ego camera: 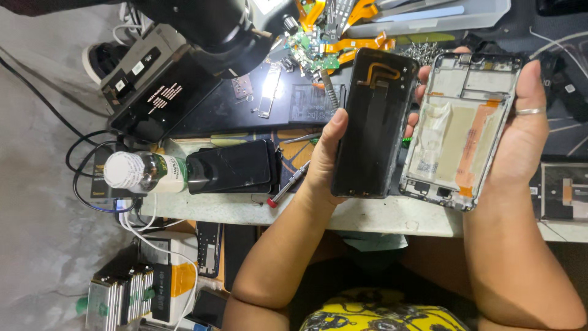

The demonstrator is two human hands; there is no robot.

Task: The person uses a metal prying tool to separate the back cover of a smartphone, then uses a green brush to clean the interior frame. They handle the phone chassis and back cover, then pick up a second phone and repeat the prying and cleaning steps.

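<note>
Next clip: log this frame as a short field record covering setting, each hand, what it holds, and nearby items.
Setting: cluttered phone repair bench, seen from above
Left hand: grip closed around a black rectangular phone screen panel with an orange flex cable at its top
Right hand: silver ring on one finger, grip closed around an opened phone frame showing bare inner parts
Relation: panel and frame held side by side above the bench edge
Nearby: white-capped bottle lying on its side, black phone, red-tipped screwdriver, green circuit boards
</note>
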